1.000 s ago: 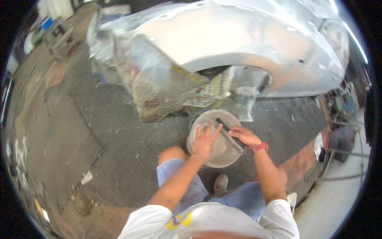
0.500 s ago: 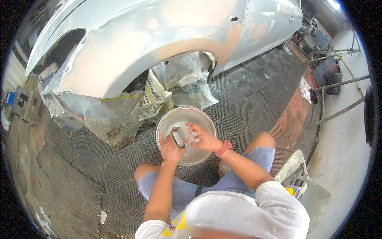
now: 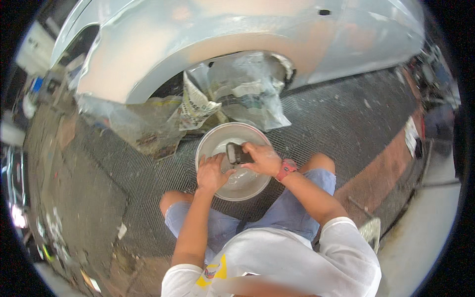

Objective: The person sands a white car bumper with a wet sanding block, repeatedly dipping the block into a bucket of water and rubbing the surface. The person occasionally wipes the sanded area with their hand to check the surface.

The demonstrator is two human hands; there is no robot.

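So the person's crouched on the grated floor (image 3: 346, 119) with a metal basin (image 3: 208, 143) of water between the knees, right by the car's masked wheel arch (image 3: 237, 94). Right hand (image 3: 264, 159) has its fingers wrapped around a dark sanding block (image 3: 236, 153) over the water; left hand (image 3: 212, 173) sits on the near rim, fingers loosely curled. Wet block looks slippery, so it could easily drop and splash, or the leaning hand might tip the basin.

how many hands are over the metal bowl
2. The left hand is over the near-left rim of the metal bowl; the right hand holds a dark block above its middle. No other hands show.
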